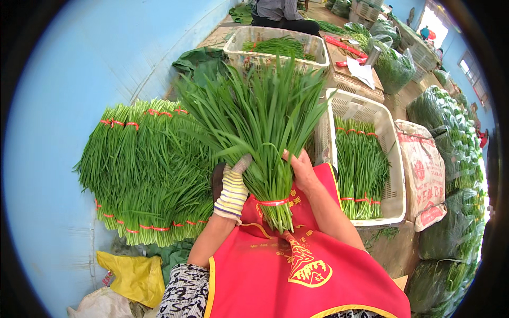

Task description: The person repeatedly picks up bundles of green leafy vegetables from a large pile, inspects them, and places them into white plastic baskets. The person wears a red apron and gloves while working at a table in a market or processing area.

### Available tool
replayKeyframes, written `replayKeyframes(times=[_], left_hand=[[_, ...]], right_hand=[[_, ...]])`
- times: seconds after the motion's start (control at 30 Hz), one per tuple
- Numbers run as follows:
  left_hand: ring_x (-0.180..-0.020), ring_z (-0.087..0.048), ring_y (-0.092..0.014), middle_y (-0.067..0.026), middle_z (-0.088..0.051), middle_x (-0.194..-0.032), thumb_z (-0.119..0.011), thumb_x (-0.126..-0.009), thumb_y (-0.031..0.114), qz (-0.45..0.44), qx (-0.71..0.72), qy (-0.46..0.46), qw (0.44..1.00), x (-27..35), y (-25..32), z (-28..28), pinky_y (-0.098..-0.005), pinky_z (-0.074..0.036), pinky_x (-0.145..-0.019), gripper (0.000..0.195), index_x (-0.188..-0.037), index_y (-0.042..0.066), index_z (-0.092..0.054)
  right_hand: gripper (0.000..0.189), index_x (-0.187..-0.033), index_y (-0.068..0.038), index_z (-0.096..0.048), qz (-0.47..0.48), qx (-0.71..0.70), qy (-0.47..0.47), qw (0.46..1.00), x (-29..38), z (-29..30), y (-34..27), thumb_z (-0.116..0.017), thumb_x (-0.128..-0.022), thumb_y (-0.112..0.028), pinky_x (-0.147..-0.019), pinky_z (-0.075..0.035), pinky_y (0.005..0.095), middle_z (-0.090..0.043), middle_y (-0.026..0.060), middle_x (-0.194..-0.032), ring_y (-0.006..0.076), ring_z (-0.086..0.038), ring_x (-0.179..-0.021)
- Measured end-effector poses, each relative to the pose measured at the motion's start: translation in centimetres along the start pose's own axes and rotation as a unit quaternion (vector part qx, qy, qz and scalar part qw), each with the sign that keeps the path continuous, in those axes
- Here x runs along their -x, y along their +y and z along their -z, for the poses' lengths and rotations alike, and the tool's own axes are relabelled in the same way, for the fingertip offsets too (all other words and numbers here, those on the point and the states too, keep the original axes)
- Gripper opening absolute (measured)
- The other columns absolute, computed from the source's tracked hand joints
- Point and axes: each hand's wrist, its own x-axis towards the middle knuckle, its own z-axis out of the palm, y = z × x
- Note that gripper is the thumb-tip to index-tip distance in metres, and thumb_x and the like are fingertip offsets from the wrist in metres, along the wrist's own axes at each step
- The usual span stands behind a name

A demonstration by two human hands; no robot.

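Note:
Both hands hold a bundle of green garlic chives (274,167) upright before me, its leaves fanned out at the top. A red tie (274,202) circles the bundle low on its pale stems. My left hand (234,189), in a striped knit glove with a grey thumb, grips the bundle's left side. Bare, my right hand (301,169) holds its right side above the tie. The cut stem ends rest against or just over my red apron (254,278). At the left lies a large stack of tied chive bundles (139,159).
A white plastic crate (399,190) with tied chives stands at the right, beside a printed woven sack (421,171). Another crate (238,49) stands ahead, near a seated person (276,12). Bagged greens (441,222) line the far right. A blue wall (79,79) bounds the left.

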Motion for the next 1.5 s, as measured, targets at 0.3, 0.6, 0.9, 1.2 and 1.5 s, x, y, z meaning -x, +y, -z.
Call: replayKeyframes(times=[0.3,0.6,0.9,1.2,1.5], left_hand=[[-0.115,-0.054,-0.034,-0.0132,-0.055,-0.130,-0.064,-0.086,0.028,0.096,0.100,0.106,0.985,-3.6,0.0,1.9,-0.0513,-0.039,-0.103,0.050,-0.129,0.006,-0.052],[-0.121,-0.048,-0.023,-0.0095,-0.046,-0.136,-0.071,-0.081,0.019,-0.068,-0.191,-0.093,0.975,-2.0,-1.9,-7.0,-0.0381,-0.039,-0.103,0.067,-0.137,0.002,-0.039],[-0.116,-0.053,-0.024,-0.0124,-0.051,-0.129,-0.069,-0.084,0.026,0.016,-0.293,-0.167,0.941,-7.5,-7.1,-8.3,-0.0357,-0.041,-0.101,0.063,-0.134,-0.001,-0.042],[-0.084,-0.062,-0.014,-0.0089,-0.063,-0.097,-0.071,-0.083,0.017,0.205,-0.363,0.097,0.904,-5.2,-11.1,2.4,-0.0233,-0.050,-0.070,0.048,-0.122,-0.002,-0.052],[-0.100,-0.061,-0.019,-0.0117,-0.063,-0.110,-0.064,-0.086,0.018,0.205,-0.401,0.082,0.889,-8.4,-10.9,-0.5,-0.0278,-0.047,-0.088,0.049,-0.125,-0.006,-0.050]], right_hand=[[0.123,-0.147,0.004,-0.014,-0.159,0.397,-0.134,0.894,2.3,3.6,-4.1,-0.068,-0.066,-0.071,-0.108,-0.033,0.0376,-0.033,0.0314,-0.143,0.0362,-0.039,-0.132],[0.118,-0.147,-0.001,-0.008,0.245,0.420,0.018,0.874,-0.9,2.0,-1.5,-0.080,-0.060,-0.037,-0.100,-0.040,0.0435,-0.044,0.0327,-0.124,0.0446,-0.048,-0.115],[0.097,-0.145,-0.005,-0.028,0.333,0.553,0.216,0.733,3.0,23.4,-18.2,-0.075,-0.065,-0.034,-0.097,-0.045,0.0388,-0.055,0.0232,-0.126,0.0322,-0.057,-0.113],[0.095,-0.148,-0.006,-0.019,-0.066,0.567,0.399,0.718,12.4,49.3,-0.8,-0.069,-0.070,-0.027,-0.103,-0.038,0.0414,-0.049,0.0289,-0.128,0.0395,-0.048,-0.121],[0.080,-0.148,-0.004,-0.019,-0.087,0.616,0.302,0.722,17.1,59.3,7.6,-0.062,-0.082,-0.015,-0.113,-0.023,0.0387,-0.028,0.0212,-0.150,0.0340,-0.028,-0.138]])
